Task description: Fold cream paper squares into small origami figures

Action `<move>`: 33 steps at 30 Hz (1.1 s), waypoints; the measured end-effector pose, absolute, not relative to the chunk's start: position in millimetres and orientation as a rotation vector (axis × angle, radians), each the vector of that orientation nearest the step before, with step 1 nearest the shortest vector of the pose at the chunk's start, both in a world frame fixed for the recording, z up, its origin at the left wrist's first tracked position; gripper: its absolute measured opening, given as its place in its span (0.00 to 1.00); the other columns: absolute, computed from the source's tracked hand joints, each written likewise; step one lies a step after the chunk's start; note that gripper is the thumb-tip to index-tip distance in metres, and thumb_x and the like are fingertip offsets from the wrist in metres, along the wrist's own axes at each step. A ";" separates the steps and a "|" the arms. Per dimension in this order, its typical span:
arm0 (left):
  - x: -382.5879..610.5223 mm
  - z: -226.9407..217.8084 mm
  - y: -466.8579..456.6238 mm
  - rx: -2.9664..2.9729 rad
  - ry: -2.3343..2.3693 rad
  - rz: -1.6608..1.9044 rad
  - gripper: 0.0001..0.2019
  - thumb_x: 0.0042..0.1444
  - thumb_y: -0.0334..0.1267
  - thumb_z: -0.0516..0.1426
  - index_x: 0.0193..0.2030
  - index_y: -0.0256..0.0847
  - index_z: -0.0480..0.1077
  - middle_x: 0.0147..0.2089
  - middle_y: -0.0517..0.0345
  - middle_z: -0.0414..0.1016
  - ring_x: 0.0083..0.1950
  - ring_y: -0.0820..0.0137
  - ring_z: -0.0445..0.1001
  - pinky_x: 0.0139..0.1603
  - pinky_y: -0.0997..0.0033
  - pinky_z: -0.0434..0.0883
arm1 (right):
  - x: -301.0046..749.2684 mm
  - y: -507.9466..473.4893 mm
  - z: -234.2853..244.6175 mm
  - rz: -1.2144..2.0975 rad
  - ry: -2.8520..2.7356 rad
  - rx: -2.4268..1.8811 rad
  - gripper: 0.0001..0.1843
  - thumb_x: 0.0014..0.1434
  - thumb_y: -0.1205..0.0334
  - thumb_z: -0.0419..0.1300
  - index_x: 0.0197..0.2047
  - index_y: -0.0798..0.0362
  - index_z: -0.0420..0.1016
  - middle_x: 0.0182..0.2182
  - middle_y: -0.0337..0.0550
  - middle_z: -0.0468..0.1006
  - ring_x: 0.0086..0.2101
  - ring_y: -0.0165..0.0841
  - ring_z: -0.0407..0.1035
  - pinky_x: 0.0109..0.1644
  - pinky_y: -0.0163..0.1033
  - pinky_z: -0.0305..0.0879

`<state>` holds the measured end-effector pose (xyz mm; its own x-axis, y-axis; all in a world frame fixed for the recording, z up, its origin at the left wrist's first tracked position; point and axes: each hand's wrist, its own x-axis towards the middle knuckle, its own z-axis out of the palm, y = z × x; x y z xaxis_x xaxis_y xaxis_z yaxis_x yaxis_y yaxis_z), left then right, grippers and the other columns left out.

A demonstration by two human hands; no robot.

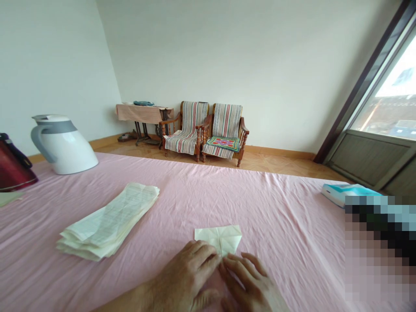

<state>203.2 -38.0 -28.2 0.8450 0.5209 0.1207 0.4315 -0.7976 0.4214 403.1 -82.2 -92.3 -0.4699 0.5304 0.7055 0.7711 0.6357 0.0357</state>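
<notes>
A small folded sheet of pale paper (pixel 216 235) lies on the pink cloth, with crease lines running to its near point. My left hand (pixel 190 271) bears on its near left edge, fingers curled and pressed together. From the other side my right hand (pixel 250 279) grips the near right edge, its fingertips meeting the left ones at the paper's lower point. The thumbs and the paper's nearest part are partly hidden under the hands. To the left rests a stack of long folded paper strips (pixel 110 221), touched by neither hand.
A white and grey jug (pixel 69 149) and a red flask (pixel 14 164) stand on the pink cloth (pixel 201 195) at left. A blue and white packet (pixel 338 195) lies at right, near a pixelated patch. Beyond the edge are two wooden armchairs (pixel 224 125) and a small covered table (pixel 139 113).
</notes>
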 end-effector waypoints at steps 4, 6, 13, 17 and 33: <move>203.3 -32.0 -36.5 2.679 0.704 0.301 0.22 0.63 0.43 0.56 0.62 0.43 0.61 0.54 0.52 0.68 0.53 0.59 0.65 0.58 0.57 0.64 | 414.4 -83.4 -88.4 -0.363 -2.200 -1.036 0.17 0.56 0.69 0.54 0.49 0.55 0.73 0.42 0.46 0.79 0.43 0.36 0.74 0.47 0.38 0.69; 203.1 -31.8 -35.5 2.734 0.684 0.287 0.23 0.63 0.45 0.55 0.63 0.46 0.60 0.55 0.51 0.67 0.53 0.57 0.64 0.57 0.56 0.64 | 418.6 -82.8 -87.1 -0.325 -2.154 -1.109 0.19 0.54 0.71 0.53 0.49 0.54 0.73 0.43 0.45 0.79 0.42 0.36 0.74 0.48 0.39 0.69; 205.6 -24.5 -37.0 2.824 0.689 0.171 0.21 0.64 0.49 0.53 0.61 0.44 0.64 0.54 0.49 0.68 0.53 0.56 0.65 0.57 0.55 0.64 | 423.2 -78.0 -84.8 -0.479 -2.237 -1.135 0.24 0.51 0.72 0.53 0.52 0.50 0.71 0.47 0.38 0.79 0.46 0.37 0.72 0.51 0.42 0.61; 204.4 -24.2 -34.2 2.843 0.671 0.110 0.23 0.65 0.48 0.52 0.64 0.46 0.60 0.58 0.49 0.66 0.56 0.55 0.63 0.59 0.53 0.62 | 423.7 -75.4 -87.5 -0.440 -2.155 -1.233 0.21 0.54 0.71 0.52 0.51 0.51 0.71 0.47 0.40 0.79 0.46 0.37 0.72 0.51 0.44 0.58; 205.8 -27.2 -22.8 2.926 0.554 0.171 0.17 0.66 0.39 0.54 0.60 0.44 0.62 0.57 0.55 0.67 0.59 0.63 0.63 0.62 0.62 0.60 | 431.6 -34.7 -59.8 0.150 -2.183 -1.448 0.28 0.50 0.69 0.66 0.54 0.50 0.66 0.44 0.44 0.74 0.46 0.41 0.66 0.54 0.52 0.53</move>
<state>205.8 -22.8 -27.2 0.9249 0.3711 0.0822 0.3530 -0.9189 0.1761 431.6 -34.7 -59.8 -0.2997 0.8865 0.3525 0.8300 0.4245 -0.3619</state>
